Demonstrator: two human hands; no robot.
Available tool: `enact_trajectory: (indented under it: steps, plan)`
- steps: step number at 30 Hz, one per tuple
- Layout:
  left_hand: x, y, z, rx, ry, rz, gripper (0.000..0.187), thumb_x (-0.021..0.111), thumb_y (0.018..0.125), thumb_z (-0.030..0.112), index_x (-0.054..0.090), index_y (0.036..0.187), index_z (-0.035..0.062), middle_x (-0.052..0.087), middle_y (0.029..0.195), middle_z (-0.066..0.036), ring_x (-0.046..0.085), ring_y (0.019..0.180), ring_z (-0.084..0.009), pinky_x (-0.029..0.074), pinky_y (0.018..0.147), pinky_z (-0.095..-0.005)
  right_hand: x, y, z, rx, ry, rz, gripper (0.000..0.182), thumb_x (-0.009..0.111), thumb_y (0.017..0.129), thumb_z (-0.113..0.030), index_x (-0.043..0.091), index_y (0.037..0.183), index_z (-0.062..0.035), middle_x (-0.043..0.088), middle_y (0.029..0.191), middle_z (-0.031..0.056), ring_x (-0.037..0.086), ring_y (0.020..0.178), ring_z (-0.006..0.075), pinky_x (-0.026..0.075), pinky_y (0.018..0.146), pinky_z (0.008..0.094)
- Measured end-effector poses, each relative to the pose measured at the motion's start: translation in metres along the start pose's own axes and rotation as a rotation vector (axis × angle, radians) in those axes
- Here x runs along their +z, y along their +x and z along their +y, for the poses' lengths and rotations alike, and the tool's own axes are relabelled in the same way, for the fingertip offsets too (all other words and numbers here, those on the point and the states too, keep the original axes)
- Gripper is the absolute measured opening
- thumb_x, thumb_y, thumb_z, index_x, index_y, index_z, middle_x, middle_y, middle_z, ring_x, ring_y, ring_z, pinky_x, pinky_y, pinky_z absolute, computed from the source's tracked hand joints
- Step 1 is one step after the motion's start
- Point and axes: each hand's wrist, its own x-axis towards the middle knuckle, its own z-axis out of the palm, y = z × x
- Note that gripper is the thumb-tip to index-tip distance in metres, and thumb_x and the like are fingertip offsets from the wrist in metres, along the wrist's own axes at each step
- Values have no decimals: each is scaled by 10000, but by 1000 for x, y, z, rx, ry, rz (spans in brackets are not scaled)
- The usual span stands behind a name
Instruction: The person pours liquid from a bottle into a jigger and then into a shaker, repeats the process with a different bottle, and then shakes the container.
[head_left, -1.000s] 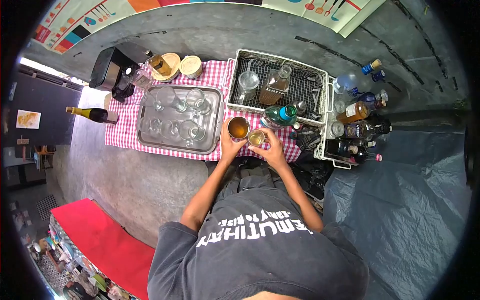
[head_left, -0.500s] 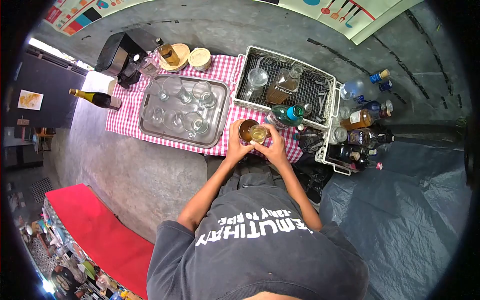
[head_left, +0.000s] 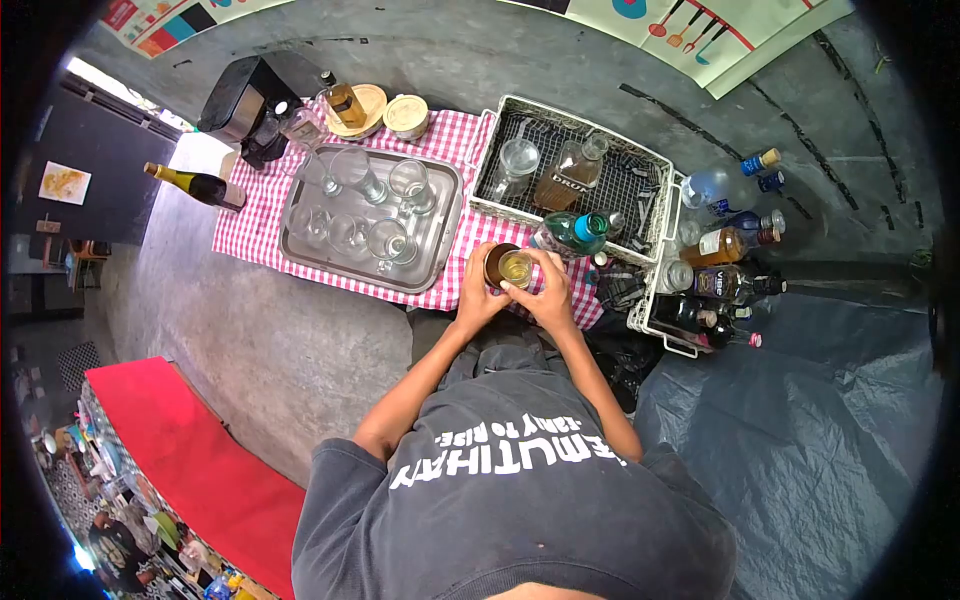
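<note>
My left hand is wrapped round the side of a brown cup at the near edge of the checked cloth. In my right hand is a small glass with pale yellow liquid in it. The small glass overlaps the right side of the cup's mouth in this view, and the two hands' thumbs come close together in front. Just beyond my right hand lies a green bottle with a blue neck band, leaning along the wire basket.
On my left, a metal tray carries several clear glasses on the pink checked cloth. A coffee machine and lidded bowl stand behind. Right of the basket, several bottles crowd a white rack. A wine bottle stands far left.
The camera view has shifted slightly. Both hands keep their holds, with the small glass shifted a little toward the cup.
</note>
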Motion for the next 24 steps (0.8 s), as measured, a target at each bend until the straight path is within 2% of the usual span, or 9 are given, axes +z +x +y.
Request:
enact_trajectory:
  steps: [8, 14, 24]
  plan:
    - [-2, 0, 11, 29, 33, -10, 815, 801, 640, 136, 395, 1334, 2, 477, 1288, -200, 474, 1209, -378, 400, 1012, -432, 2, -3, 6, -21, -75, 30, 564, 841, 654, -272, 621, 1125, -53, 629, 1055, 121, 569, 1045, 294, 418, 921, 420]
    - [-2, 1, 15, 84, 73, -18, 801, 794, 635, 125, 400, 1319, -16, 494, 1237, -213, 487, 1178, -380, 407, 999, -433, 1, -3, 3, -68, -98, 8, 558, 838, 658, -264, 622, 1127, -54, 633, 1059, 115, 558, 1065, 293, 396, 932, 423]
    - [-5, -1, 18, 127, 97, -4, 797, 784, 640, 112, 396, 1324, -18, 492, 1256, -215, 484, 1191, -382, 398, 1011, -430, -1, -6, -7, -98, -162, -10, 564, 836, 644, -235, 626, 1132, -43, 637, 1084, 121, 553, 1095, 294, 400, 952, 414]
